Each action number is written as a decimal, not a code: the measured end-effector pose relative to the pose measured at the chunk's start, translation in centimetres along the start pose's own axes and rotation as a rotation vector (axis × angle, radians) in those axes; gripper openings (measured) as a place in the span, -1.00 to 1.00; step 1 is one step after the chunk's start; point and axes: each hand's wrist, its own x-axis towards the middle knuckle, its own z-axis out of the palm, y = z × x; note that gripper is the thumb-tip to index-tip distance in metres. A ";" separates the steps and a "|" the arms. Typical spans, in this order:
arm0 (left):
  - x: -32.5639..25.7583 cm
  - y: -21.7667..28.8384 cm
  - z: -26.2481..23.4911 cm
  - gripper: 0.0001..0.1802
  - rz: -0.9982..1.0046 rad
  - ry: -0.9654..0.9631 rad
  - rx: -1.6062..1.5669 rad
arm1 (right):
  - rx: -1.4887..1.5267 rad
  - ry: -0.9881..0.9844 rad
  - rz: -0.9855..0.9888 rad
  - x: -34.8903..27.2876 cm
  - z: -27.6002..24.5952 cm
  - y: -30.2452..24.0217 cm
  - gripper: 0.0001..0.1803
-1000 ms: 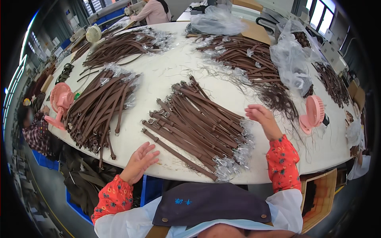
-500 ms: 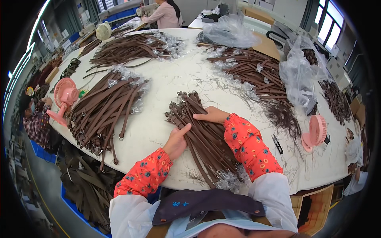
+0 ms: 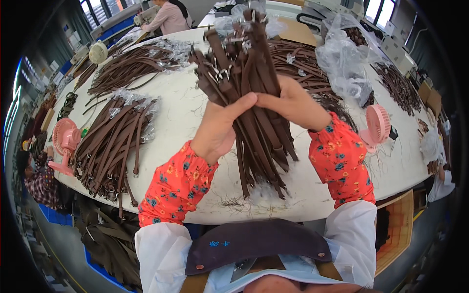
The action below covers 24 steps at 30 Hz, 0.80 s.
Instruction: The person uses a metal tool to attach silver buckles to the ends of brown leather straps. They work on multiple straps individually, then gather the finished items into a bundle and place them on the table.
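Observation:
A thick bundle of brown straps with metal buckles [image 3: 256,132] is raised above the white table, buckle ends up and far, loose ends hanging toward me. My left hand [image 3: 217,124] is wrapped round its left side. My right hand [image 3: 300,105] grips it from the right, and the two thumbs meet across the front. Most of the fingers are hidden behind the straps. Clear plastic wrap shows below the lower ends. To the left lies a fanned pile of similar straps [image 3: 107,146], its far ends wrapped in clear plastic.
More strap piles lie at the far left [image 3: 132,68] and far right [image 3: 298,63] of the table [image 3: 190,171]. Pink fans [image 3: 66,139] [image 3: 377,124] stand near both sides. A clear plastic bag [image 3: 342,68] lies at right. Co-workers [image 3: 168,19] [image 3: 41,180] sit beyond and left.
Both hands have lifted the strap bundle off the table and tipped it more upright. They have closed in from its sides until the thumbs meet. The head view has shifted a little.

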 end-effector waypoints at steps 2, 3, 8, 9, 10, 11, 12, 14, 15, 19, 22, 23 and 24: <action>0.5 2.4 2.3 -0.56 0.056 -0.067 0.069 | -0.009 0.068 -0.078 -0.9 -0.9 -3.9 -0.59; 0.8 3.7 3.4 -0.57 0.058 -0.085 0.091 | -0.036 0.110 -0.106 -1.3 -1.3 -5.0 -0.56; 1.3 3.2 4.1 -0.57 0.155 -0.208 0.237 | -0.110 0.094 -0.104 -3.1 -1.8 -4.6 -0.59; 1.0 2.8 3.4 -0.56 0.147 -0.211 0.301 | -0.002 0.063 -0.094 -3.2 -1.3 -3.7 -0.55; 0.9 2.2 2.3 -0.56 0.138 -0.212 0.366 | 0.107 0.028 -0.083 -3.1 -0.7 -2.4 -0.51; 1.6 1.2 1.7 -0.52 0.010 -0.266 0.424 | -0.012 0.058 -0.081 -3.7 -1.0 -2.4 -0.47; 2.2 0.1 1.9 -0.52 0.014 -0.225 0.389 | 0.095 0.179 0.057 -5.2 -0.6 -2.9 -0.48; 1.9 0.9 1.1 -0.52 0.009 -0.026 0.480 | 0.096 0.191 0.121 -3.2 0.5 -2.3 -0.55; 2.1 1.5 2.1 -0.59 0.148 -0.093 0.419 | 0.012 0.228 0.018 -2.8 0.1 -2.1 -0.58; 3.3 5.3 3.9 -0.75 0.330 -0.197 0.388 | 0.163 0.258 -0.128 -1.4 -0.8 -6.3 -0.48; 2.5 5.6 2.2 -0.57 0.135 -0.258 0.418 | 0.225 0.157 -0.083 -1.4 -1.1 -5.4 -0.46; 2.3 4.1 1.4 -0.46 0.045 -0.311 0.381 | 0.159 0.196 -0.122 -1.8 -0.4 -4.3 -0.45; 2.0 2.6 1.8 -0.43 0.067 -0.269 0.312 | 0.100 0.232 -0.173 -1.8 0.2 -2.6 -0.43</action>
